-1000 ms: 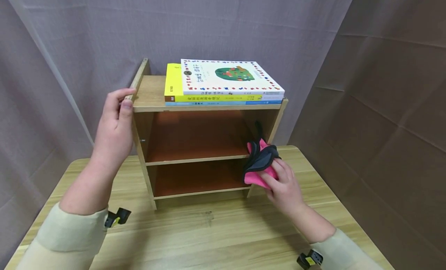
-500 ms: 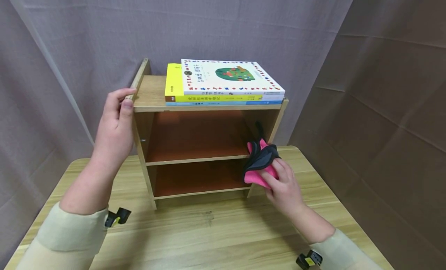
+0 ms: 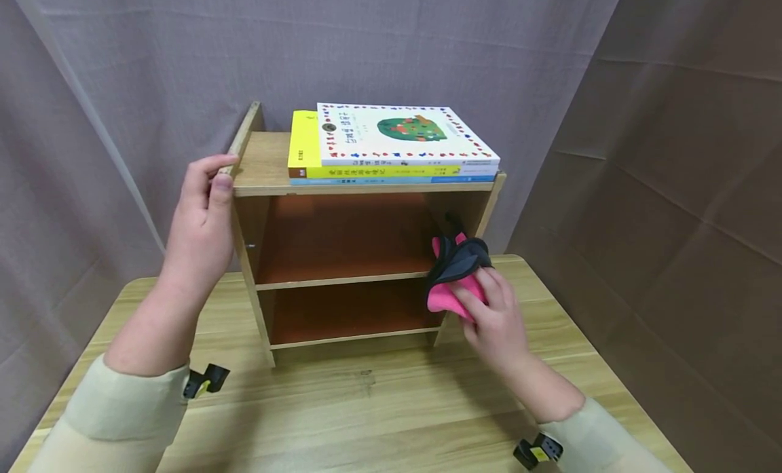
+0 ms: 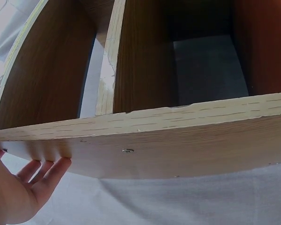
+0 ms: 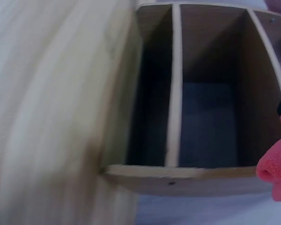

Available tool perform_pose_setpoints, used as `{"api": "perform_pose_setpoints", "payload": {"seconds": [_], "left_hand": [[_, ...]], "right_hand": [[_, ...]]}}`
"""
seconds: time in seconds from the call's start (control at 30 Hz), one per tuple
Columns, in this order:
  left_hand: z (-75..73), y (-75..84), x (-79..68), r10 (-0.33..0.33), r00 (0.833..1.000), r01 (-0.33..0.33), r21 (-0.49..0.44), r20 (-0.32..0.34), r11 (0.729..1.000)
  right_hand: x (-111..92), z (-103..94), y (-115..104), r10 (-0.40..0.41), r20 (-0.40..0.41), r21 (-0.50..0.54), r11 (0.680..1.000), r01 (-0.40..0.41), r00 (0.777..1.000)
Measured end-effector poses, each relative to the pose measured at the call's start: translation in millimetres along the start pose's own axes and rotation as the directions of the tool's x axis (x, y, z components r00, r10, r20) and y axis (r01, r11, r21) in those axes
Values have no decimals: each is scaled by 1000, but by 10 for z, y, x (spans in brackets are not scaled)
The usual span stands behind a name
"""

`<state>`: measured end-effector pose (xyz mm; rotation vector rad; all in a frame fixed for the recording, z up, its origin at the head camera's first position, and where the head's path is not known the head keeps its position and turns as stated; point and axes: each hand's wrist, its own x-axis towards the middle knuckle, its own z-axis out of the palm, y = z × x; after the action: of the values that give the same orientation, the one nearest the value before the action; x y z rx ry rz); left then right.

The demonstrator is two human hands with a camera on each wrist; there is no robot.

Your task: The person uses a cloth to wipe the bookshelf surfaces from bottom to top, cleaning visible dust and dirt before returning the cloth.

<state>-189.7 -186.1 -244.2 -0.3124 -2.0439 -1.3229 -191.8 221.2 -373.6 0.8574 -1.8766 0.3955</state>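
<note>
The right hand [image 3: 497, 324] pinches a bunched pink-and-black cloth [image 3: 449, 300] between its fingers, at the front edge of the side panel [image 3: 490, 205], toward 4 o'clock from the middle of the wooden shelf [image 3: 348, 235]. Toward 9 o'clock, the left hand [image 3: 201, 222] grips the opposite panel [image 4: 201, 140] near its top, fingers on its outer face. At 12 o'clock, 3 stacked books [image 3: 397, 137] lie atop the shelf, which stands on the table [image 3: 342, 412].

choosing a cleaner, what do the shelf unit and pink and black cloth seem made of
Shelf unit: probably wood-effect board, smooth with a slight sheen; its front edge shows grain-like dashes and small chips.
Pink and black cloth: likely soft fabric, matte; the pink side looks fuzzy and it bunches into folds.
</note>
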Motion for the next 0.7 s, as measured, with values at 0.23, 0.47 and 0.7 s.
{"api": "perform_pose_setpoints", "payload": {"seconds": [0.23,0.47,0.7], "left_hand": [[-3,7,0,-3,1000,3,0,2,1000],[-2,2,3,3,1000,-3,0,-4,1000],[-2,-7,6,1,1000,-1,11,-1,1000]], "right_hand": [[279,-83,-48,-53,-68,-26,998,52,996],[503,-189,-112,-148,-80,-53,988,144,986],[738,-282,-181,-249,-37,-48,968,248,968]]}}
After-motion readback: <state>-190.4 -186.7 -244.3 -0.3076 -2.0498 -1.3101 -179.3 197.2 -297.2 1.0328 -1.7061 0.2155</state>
